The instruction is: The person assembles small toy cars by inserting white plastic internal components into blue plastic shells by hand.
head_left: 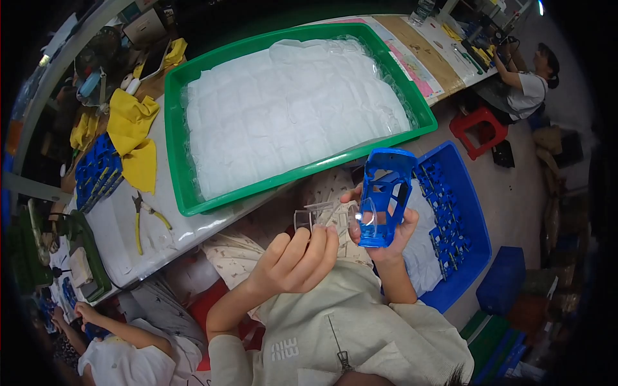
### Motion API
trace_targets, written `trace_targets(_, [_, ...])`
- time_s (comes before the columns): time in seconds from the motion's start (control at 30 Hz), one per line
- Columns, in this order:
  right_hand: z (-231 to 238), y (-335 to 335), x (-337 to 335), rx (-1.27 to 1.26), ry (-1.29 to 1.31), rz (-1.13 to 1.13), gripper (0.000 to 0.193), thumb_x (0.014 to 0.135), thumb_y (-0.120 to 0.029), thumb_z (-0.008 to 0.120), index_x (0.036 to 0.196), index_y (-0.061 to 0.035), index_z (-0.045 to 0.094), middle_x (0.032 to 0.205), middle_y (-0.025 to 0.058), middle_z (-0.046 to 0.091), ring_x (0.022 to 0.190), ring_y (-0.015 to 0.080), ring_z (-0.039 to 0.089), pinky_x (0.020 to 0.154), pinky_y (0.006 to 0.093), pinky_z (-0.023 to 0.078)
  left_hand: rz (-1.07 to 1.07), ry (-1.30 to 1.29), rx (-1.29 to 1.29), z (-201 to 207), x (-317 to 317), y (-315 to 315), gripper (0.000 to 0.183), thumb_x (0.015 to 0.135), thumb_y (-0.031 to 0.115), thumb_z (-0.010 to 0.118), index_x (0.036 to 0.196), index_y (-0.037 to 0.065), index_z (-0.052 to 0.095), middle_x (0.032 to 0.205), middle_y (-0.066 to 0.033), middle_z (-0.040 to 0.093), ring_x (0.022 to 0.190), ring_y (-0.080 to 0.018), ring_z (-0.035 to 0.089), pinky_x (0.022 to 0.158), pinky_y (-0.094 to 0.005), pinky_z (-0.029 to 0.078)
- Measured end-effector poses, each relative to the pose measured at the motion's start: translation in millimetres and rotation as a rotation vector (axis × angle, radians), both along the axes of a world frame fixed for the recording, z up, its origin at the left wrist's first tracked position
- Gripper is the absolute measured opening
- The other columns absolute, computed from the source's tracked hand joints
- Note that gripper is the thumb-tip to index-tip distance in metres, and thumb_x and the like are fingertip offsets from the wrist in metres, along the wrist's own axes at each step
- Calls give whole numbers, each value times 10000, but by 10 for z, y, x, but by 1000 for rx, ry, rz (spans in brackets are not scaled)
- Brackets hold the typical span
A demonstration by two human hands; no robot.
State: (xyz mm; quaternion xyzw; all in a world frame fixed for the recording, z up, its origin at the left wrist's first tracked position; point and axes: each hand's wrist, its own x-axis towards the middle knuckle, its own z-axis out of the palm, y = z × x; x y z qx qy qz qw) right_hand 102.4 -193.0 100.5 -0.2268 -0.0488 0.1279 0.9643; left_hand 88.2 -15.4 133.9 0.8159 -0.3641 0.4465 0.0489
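My right hand (pixel 402 237) grips a blue plastic toy car body shell (pixel 388 186), stood on end with its window openings showing. Its fingers wrap around the back and lower side. Between the thumb and fingers of my left hand (pixel 293 262) is a clear plastic window piece (pixel 309 217), thin and curved. This piece reaches to the left side of the shell and partly overlaps it. Whether the two are joined, I cannot tell. Both hands are raised above my lap, just in front of the green tray (pixel 302 170).
White sheeting (pixel 290 103) covers the tray's contents. At right, a blue bin (pixel 475 248) holds several blue parts (pixel 450 222). Yellow-handled pliers (pixel 139 228) and yellow cloths (pixel 132 122) lie on the left table. A red stool (pixel 479 132) stands beyond. People sit at lower left and far right.
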Motion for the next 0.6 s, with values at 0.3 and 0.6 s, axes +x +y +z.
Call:
trace_targets(0.3, [38, 103, -63, -341, 143, -77, 769, 702, -540, 449, 1205, 36, 369, 998, 213, 489, 586, 225, 537, 508, 297, 457, 168, -89, 156, 27, -139, 31, 224, 762, 57, 564, 968, 112, 634, 657, 32, 449, 621, -99, 448, 554, -237, 316])
trace_targets(0.6, [-133, 19, -38, -368, 108, -187, 738, 739, -529, 412, 1205, 40, 369, 943, 163, 500, 611, 210, 539, 516, 269, 428, 421, 625, 164, -646, -116, 304, 441, 663, 45, 522, 1090, -62, 520, 662, -53, 386, 619, -178, 418, 585, -302, 346])
